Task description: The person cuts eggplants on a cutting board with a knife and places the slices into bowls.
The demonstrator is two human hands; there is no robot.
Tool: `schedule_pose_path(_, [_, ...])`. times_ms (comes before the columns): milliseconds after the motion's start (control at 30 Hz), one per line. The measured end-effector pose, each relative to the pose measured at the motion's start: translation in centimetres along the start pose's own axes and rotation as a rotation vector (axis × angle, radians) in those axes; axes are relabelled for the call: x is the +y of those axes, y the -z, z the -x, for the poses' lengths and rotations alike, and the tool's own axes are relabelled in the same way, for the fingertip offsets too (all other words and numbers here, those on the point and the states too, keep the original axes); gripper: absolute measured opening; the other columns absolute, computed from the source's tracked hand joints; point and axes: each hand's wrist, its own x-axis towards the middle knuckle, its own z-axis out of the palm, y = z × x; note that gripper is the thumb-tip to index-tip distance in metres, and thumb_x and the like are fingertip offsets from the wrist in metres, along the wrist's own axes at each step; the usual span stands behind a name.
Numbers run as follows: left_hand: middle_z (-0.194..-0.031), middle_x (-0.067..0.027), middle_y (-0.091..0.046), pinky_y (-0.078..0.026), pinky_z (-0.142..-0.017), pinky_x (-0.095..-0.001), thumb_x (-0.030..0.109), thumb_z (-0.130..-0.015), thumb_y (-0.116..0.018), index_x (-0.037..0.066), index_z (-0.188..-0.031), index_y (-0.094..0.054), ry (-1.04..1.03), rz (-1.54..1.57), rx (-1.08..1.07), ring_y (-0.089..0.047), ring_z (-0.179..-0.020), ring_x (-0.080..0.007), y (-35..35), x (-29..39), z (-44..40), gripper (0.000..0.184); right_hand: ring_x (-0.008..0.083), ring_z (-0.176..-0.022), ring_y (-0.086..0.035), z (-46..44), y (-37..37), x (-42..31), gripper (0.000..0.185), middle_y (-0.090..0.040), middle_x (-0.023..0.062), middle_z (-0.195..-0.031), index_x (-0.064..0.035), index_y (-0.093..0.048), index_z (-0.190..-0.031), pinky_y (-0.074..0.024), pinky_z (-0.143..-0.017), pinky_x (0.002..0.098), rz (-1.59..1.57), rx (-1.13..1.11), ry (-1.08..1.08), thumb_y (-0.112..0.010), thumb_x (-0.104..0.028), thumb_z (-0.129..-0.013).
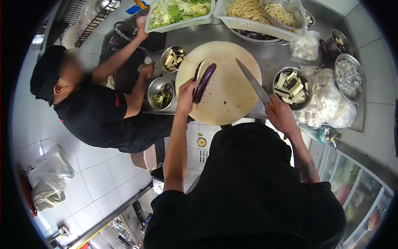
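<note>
My left hand (187,98) is closed around the lower end of a purple eggplant (205,83), which looks split lengthwise, with pale flesh showing beside the dark skin. The eggplant is over the left half of a round cutting board (238,103). In my right hand (282,115) is a kitchen knife (253,81), gripped by its wooden handle at the board's right edge. Its blade points up and left over the board, apart from the eggplant. To the right, a metal bowl (275,92) holds cut eggplant pieces. Small dark scraps dot the board.
A co-worker (89,103) stands at left, both hands by the counter. Metal bowls of eggplant pieces (163,62) and trimmings (150,93) sit left of the board. Behind are a cabbage basket (178,25) and a noodle basket (257,30). Plastic bags (329,103) lie at right.
</note>
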Motion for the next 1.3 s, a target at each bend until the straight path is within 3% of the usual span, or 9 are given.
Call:
schedule_pose_path(100, [-0.099, -0.0131, -0.072, -0.056, -0.078, -0.0337, 0.017, -0.091, -0.068, -0.002, -0.115, -0.067, -0.174, -0.442, 0.059, -0.069, -0.087, -0.0225, -1.4, -1.1, 0.3, 0.030, 0.0511, -0.085, -0.062, 0.1, 0.2, -0.4, 0.022, -0.062, 0.0311, -0.085, 0.0001, -0.050, -0.105, -0.0477, -0.072, 0.0563, -0.047, 0.076, 0.086, -0.061, -0.012, -0.092])
schedule_pose_path(167, [-0.110, -0.0161, -0.068, -0.053, -0.089, -0.0393, 0.013, -0.084, -0.076, 0.002, -0.124, -0.064, -0.473, -1.010, 0.031, -0.065, -0.102, -0.0305, -1.9, -3.5, 0.4, 0.044, 0.0510, -0.085, -0.062, 0.0, 0.1, -1.0, 0.021, -0.062, 0.0310, -0.085, 0.0000, -0.048, -0.104, -0.0475, -0.072, 0.0564, -0.043, 0.059, 0.075, -0.061, -0.012, -0.093])
schedule_pose_path(333, [-0.114, -0.0159, -0.065, -0.052, -0.092, -0.0410, 0.014, -0.076, -0.083, 0.007, -0.131, -0.060, -0.513, -0.983, 0.066, -0.062, -0.106, -0.0341, -2.3, -5.4, 0.8, 0.060, 0.0530, -0.081, -0.061, -0.8, -0.9, -1.7, 0.024, -0.062, 0.0302, -0.082, 0.0022, -0.041, -0.110, -0.0477, -0.071, 0.0574, 0.086, -0.105, 0.094, -0.056, -0.007, -0.094])
schedule_pose_path(500, [-0.119, -0.0084, -0.065, -0.052, -0.087, -0.0363, 0.014, -0.076, -0.087, 0.010, -0.130, -0.062, -0.421, -0.685, -0.175, -0.061, -0.107, -0.0225, 2.6, -4.1, -0.5, 0.059, 0.0506, -0.073, -0.065, -1.5, -3.2, -0.9, 0.021, -0.063, 0.0297, -0.073, 0.0001, -0.041, -0.107, -0.0514, -0.068, 0.0599, 0.304, -0.173, 0.229, -0.053, -0.010, -0.094])
schedule_pose_path(600, [-0.119, -0.0044, -0.064, -0.051, -0.086, -0.0309, 0.008, -0.079, -0.084, 0.008, -0.123, -0.064, -0.285, -0.755, -0.139, -0.061, -0.103, -0.0167, 3.1, -1.2, 0.3, 0.048, 0.0493, -0.069, -0.066, -2.1, -2.8, -2.6, 0.020, -0.064, 0.0279, -0.070, -0.0005, -0.041, -0.107, -0.0524, -0.065, 0.0606, 0.413, -0.278, 0.222, -0.052, -0.010, -0.093])
schedule_pose_path(733, [-0.112, -0.0048, -0.063, -0.051, -0.085, -0.0313, 0.007, -0.079, -0.083, 0.007, -0.120, -0.065, -0.337, -0.649, -0.223, -0.061, -0.098, -0.0173, 1.4, -2.4, -0.2, 0.044, 0.0498, -0.070, -0.064, -3.0, -3.1, -4.4, 0.019, -0.063, 0.0288, -0.071, -0.0008, -0.041, -0.108, -0.0492, -0.063, 0.0618, 0.509, -0.339, 0.212, -0.049, -0.013, -0.097])
schedule_pose_path(800, [-0.106, -0.0061, -0.062, -0.051, -0.083, -0.0316, 0.006, -0.079, -0.082, 0.007, -0.116, -0.064, -0.412, -0.732, -0.279, -0.062, -0.095, -0.0190, 1.0, -2.9, -0.5, 0.041, 0.0490, -0.070, -0.067, -3.4, -3.0, -5.5, 0.020, -0.065, 0.0283, -0.072, 0.0001, -0.043, -0.106, -0.0537, -0.063, 0.0597, 0.564, -0.409, 0.203, -0.051, -0.006, -0.088])
schedule_pose_path(1200, [-0.103, -0.0083, -0.062, -0.053, -0.087, -0.0357, 0.002, -0.070, -0.083, 0.007, -0.106, -0.067, -0.422, -0.673, -0.203, -0.064, -0.097, -0.0261, 0.7, -4.4, -0.7, 0.039, 0.0513, -0.077, -0.067, -3.9, -3.1, -8.7, 0.022, -0.067, 0.0304, -0.080, 0.0018, -0.043, -0.107, -0.0533, -0.070, 0.0606, 0.669, -0.550, 0.099, -0.050, -0.008, -0.089])
schedule_pose_path(1300, [-0.104, -0.0092, -0.063, -0.054, -0.088, -0.0368, 0.005, -0.072, -0.082, 0.007, -0.107, -0.069, -0.499, -0.654, -0.154, -0.065, -0.098, -0.0283, 0.7, -5.1, -0.4, 0.038, 0.0513, -0.067, -0.064, -3.9, -3.3, -8.6, 0.015, -0.063, 0.0310, -0.070, 0.0027, -0.041, -0.102, -0.0491, -0.063, 0.0621, 0.649, -0.516, 0.140, -0.048, -0.007, -0.093])
